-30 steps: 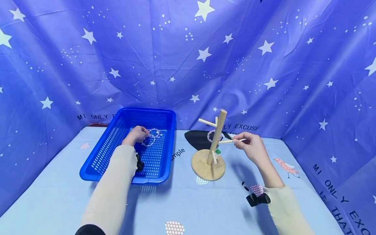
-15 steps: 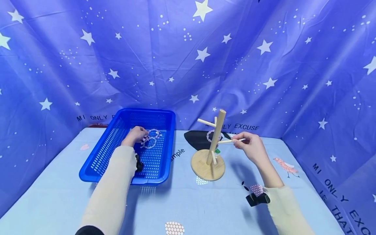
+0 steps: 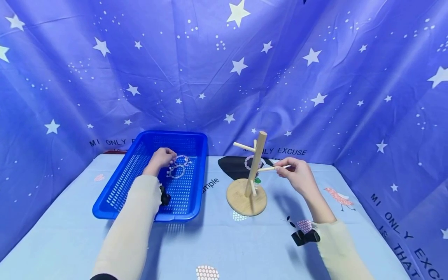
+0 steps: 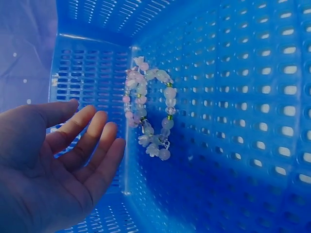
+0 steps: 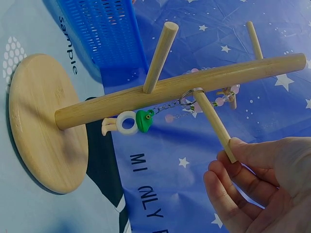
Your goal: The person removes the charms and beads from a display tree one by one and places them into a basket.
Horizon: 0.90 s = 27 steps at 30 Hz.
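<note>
My left hand (image 3: 162, 160) reaches into a blue plastic basket (image 3: 201, 186). In the left wrist view its fingers are loosely bent, with nothing visibly gripped. Just past the fingertips lie a pink beaded bracelet (image 4: 129, 99) and a pale beaded bracelet (image 4: 170, 92) with flower charms. My right hand (image 3: 297, 173) pinches the end of a peg (image 5: 216, 121) on a wooden stand (image 5: 116, 104) between thumb and fingers. From that peg hangs a keychain (image 5: 144, 121) with a green frog head and a white ring. Partly hidden behind the post hangs another pink beaded bracelet (image 5: 219, 102).
A light blue printed cloth (image 3: 224, 249) covers the table. Behind it hangs a blue-purple curtain (image 3: 196, 70) with stars. The stand's round base (image 3: 241, 206) sits to the right of the basket. Other pegs (image 3: 244, 147) stick out from the post.
The head view has shifted slightly. Both hands stay in nearly the same places, the left in the basket and the right at the peg.
</note>
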Available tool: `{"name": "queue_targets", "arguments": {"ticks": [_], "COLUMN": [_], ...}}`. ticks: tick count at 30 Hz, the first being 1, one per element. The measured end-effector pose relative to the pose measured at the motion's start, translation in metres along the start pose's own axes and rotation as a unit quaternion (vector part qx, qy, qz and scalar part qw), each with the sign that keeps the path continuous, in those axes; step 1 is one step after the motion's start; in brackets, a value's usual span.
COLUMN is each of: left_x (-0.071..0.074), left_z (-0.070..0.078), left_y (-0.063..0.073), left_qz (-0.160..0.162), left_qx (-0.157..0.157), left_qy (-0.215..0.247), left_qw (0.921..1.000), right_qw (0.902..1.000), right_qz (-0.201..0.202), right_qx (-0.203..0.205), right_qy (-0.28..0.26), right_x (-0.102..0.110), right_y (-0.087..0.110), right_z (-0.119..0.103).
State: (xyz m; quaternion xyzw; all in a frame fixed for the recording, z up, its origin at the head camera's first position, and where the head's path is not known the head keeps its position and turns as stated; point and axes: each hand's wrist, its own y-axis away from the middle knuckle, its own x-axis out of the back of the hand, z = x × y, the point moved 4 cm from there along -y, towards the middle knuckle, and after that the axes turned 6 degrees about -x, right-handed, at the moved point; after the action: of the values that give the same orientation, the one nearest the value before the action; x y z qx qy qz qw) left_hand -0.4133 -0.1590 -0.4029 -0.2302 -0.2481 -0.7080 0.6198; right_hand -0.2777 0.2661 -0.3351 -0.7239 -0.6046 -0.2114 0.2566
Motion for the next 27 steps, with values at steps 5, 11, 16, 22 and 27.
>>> {"name": "queue_targets", "arguments": {"ticks": [5, 11, 16, 22, 27], "left_x": [0.003, 0.008, 0.013, 0.019, 0.022], "left_z": [0.009, 0.027, 0.045, 0.069, 0.086], "left_y": [-0.002, -0.001, 0.000, 0.005, 0.012], "left_qz": [0.020, 0.044, 0.059, 0.068, 0.075], "left_qx": [-0.019, -0.043, -0.069, -0.100, -0.121], "left_qy": [0.008, 0.050, 0.101, 0.146, 0.190], "left_qw": [0.9996, 0.9969, 0.9908, 0.9819, 0.9714], "right_qw": [1.0000, 1.0000, 1.0000, 1.0000, 1.0000], "right_qz": [0.000, -0.004, -0.003, -0.001, -0.002], "right_qx": [0.002, -0.004, -0.004, -0.004, -0.004], "right_qy": [0.001, -0.002, -0.002, -0.003, -0.006], "right_x": [0.000, 0.000, 0.000, 0.000, 0.000], "right_y": [0.000, 0.001, 0.002, 0.002, 0.003], "right_z": [-0.001, -0.001, -0.002, -0.001, -0.001]}}
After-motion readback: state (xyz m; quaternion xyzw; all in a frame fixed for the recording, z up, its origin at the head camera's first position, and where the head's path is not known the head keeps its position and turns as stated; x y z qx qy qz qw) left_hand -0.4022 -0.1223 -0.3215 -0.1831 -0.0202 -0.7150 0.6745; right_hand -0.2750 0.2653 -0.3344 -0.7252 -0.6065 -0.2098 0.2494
